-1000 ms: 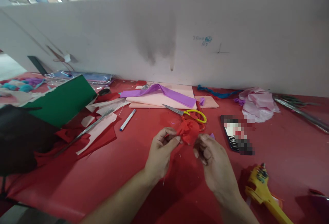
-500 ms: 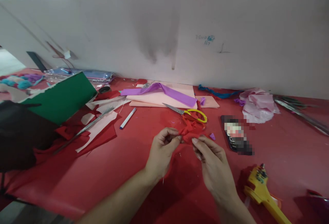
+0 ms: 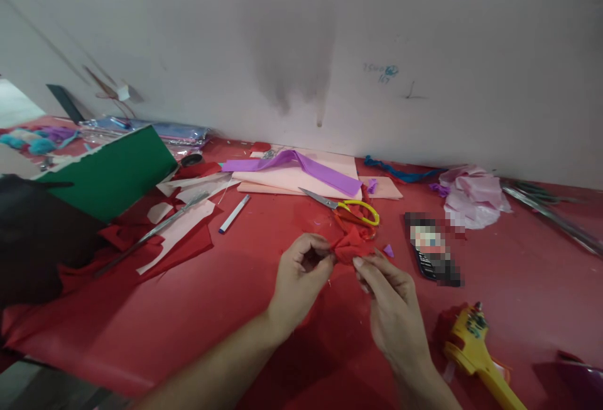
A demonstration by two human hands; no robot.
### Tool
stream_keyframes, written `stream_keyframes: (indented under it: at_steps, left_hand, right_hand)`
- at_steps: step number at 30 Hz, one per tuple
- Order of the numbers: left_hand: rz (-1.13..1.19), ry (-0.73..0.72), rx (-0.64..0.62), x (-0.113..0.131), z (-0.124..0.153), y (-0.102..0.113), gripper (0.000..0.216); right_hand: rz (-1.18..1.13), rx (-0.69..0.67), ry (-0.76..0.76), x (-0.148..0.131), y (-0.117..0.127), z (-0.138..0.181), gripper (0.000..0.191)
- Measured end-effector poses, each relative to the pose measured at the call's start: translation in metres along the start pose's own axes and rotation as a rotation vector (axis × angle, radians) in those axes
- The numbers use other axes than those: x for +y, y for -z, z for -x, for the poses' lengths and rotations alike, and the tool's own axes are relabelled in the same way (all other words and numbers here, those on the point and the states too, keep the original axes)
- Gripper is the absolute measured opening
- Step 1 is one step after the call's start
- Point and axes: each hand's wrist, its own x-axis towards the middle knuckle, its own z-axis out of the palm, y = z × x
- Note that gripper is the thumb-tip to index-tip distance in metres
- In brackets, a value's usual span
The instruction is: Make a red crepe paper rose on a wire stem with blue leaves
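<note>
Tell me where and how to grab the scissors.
Best gripped, I'd judge, by the yellow handle loop of the scissors, right hand coming from the right: the loop faces that way, while the bare blades point left and away.

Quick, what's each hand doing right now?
Left hand: closed, pinching the crumpled, cloth-like red piece.
Right hand: closed, pinching that red piece too.

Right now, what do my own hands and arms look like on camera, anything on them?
Your left hand and right hand are ungloved. Both wrists are bare, without watch or bracelet, and no sleeve shows on the left forearm or right forearm. I can't rule out a ring.
</note>
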Motion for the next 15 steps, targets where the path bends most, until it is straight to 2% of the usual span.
stream_keyframes:
  at_steps: [3,7,10,15]
  left_hand:
    - [-0.017,-0.019,0.017,-0.0004,-0.0004,-0.0002,0.008]
    - [0.006,0.007,0.048,0.0006,-0.0012,-0.0003,0.006]
    - [0.078,0.039,0.045,0.002,-0.0014,-0.0002,0.005]
    - [0.267,0.127,0.035,0.0024,-0.003,0.0008,0.009]
  right_hand:
    - [0.043,0.033,0.026,0.0019,0.0016,0.0017,0.006]
    - [0.224,-0.114,0.159,-0.0027,0.0024,0.0017,0.011]
    - [0.305,-0.144,0.216,-0.0066,0.0019,0.0021,0.014]
    - [0.223,-0.196,0.199,-0.0056,0.0001,0.0046,0.017]
